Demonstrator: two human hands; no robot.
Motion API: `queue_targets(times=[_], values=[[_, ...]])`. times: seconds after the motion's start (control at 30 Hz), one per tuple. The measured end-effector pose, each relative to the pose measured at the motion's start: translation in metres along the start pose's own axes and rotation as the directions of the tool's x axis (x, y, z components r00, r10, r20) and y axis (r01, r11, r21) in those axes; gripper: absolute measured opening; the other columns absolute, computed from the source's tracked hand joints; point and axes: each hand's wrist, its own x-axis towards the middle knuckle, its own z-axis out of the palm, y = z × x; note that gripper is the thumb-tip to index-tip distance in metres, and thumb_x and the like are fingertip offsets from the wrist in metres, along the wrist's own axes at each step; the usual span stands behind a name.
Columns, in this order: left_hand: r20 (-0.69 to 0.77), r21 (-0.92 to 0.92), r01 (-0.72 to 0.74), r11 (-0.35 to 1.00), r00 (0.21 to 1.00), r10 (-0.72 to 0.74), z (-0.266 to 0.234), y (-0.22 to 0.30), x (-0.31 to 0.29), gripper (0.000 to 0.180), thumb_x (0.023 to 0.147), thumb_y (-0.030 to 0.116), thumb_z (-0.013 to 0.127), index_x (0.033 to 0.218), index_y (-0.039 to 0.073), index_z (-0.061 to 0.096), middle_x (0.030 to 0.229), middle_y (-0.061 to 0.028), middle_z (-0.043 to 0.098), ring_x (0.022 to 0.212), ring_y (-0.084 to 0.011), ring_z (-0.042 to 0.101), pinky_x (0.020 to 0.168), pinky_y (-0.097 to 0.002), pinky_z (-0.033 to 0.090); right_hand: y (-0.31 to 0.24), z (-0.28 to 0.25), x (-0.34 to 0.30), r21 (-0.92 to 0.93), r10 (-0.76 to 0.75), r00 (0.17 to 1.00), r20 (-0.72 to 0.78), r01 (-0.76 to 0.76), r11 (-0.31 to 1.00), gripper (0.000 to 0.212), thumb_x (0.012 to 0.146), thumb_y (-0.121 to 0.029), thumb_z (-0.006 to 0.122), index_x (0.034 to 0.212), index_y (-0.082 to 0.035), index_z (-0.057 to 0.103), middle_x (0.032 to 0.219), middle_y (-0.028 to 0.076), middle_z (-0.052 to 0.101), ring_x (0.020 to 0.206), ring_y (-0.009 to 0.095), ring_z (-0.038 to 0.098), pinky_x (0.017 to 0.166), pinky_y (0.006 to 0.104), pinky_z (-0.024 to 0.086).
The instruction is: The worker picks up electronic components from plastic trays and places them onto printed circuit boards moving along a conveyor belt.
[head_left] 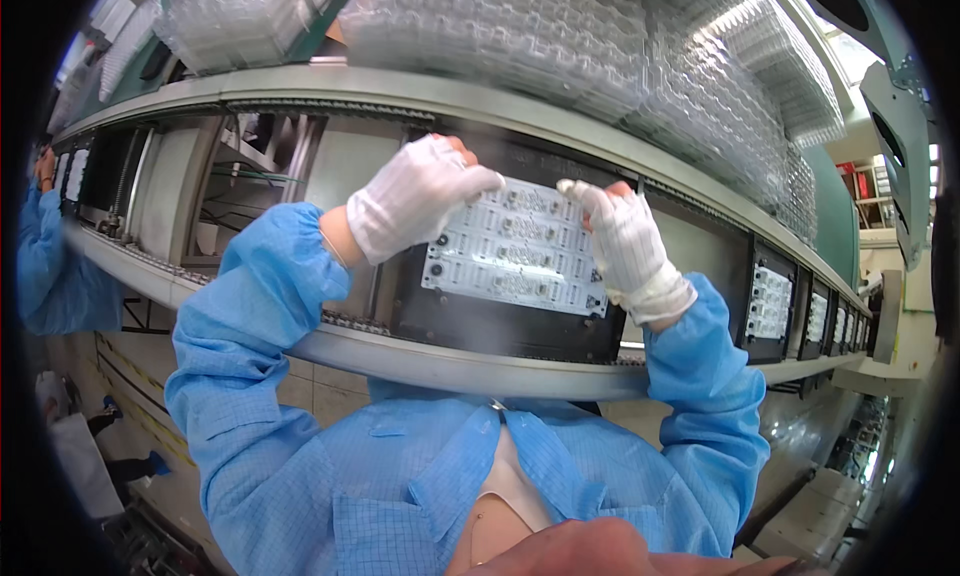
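A white panel of circuit boards (520,256) in several rows lies on a black carrier plate (480,328) in front of me. Both my hands wear thin white gloves with some bare fingertips. My left hand (418,194) is over the panel's far left corner, fingers curled, its thumb pointing right along the far edge. At the far right corner is my right hand (630,244), its fingers bent together and its wrist beside the panel's right side. Whatever the fingertips pinch, if anything, is hidden by the gloves.
The carrier sits between the rails (500,376) of a conveyor. Further carriers with white panels (768,301) line up to the right. Stacked clear plastic trays (520,46) stand beyond the far rail. At the left edge a co-worker's blue sleeve (40,236) reaches another panel.
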Motion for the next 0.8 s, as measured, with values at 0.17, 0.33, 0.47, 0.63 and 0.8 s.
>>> queue_targets(times=[0.17,0.33,0.47,0.63,0.8], values=[[0.091,-0.055,-0.050,0.997,0.994,0.055,-0.032,0.002,0.015,0.035,0.075,0.004,0.073,0.109,0.010,0.068,0.089,-0.0062,0.067,0.087,-0.0273,0.065,0.079,-0.0389,0.053,-0.007,0.005,-0.012,-0.186,-0.076,0.997,-0.024,0.071,0.980,0.050,0.073,0.001,0.062,0.123,-0.004,0.059,0.092,0.012,0.058,0.092,0.032,0.058,0.081,0.0431,0.049],[-0.324,0.046,0.030,0.998,0.946,-0.014,-0.063,-0.034,0.085,0.027,0.077,0.000,0.069,0.101,0.011,0.072,0.084,-0.0063,0.069,0.081,-0.0242,0.067,0.077,-0.0376,0.056,0.003,-0.010,-0.026,-0.122,-0.047,0.996,-0.077,0.037,0.992,0.046,0.077,0.004,0.062,0.123,-0.002,0.061,0.090,0.014,0.062,0.088,0.033,0.060,0.083,0.0432,0.049],[-0.358,0.295,0.269,0.917,0.921,-0.155,-0.055,-0.155,0.146,0.028,0.090,0.007,0.061,0.115,0.014,0.069,0.098,-0.0127,0.072,0.094,-0.0313,0.069,0.084,-0.0410,0.055,0.017,-0.030,-0.026,0.037,0.084,0.996,0.043,-0.086,0.996,0.049,0.076,0.002,0.070,0.124,-0.007,0.064,0.093,0.009,0.069,0.089,0.030,0.064,0.082,0.0424,0.050],[-0.117,0.456,0.392,0.799,0.917,-0.383,-0.035,-0.264,0.159,0.035,0.092,0.001,0.056,0.122,0.016,0.067,0.098,-0.0152,0.070,0.093,-0.0328,0.069,0.084,-0.0432,0.055,0.074,-0.070,-0.022,-0.109,0.118,0.993,-0.003,-0.117,0.987,0.050,0.077,0.002,0.068,0.126,-0.010,0.065,0.083,0.008,0.066,0.075,0.031,0.062,0.078,0.0403,0.049],[-0.002,0.401,0.424,0.812,0.887,-0.462,-0.071,-0.260,0.174,0.037,0.088,-0.003,0.059,0.119,0.013,0.070,0.091,-0.0132,0.072,0.087,-0.0289,0.071,0.084,-0.0403,0.057,0.192,-0.126,-0.012,-0.176,0.302,0.887,-0.349,-0.378,0.909,0.047,0.084,0.000,0.061,0.130,-0.008,0.062,0.084,0.011,0.068,0.082,0.029,0.066,0.082,0.0413,0.052]])
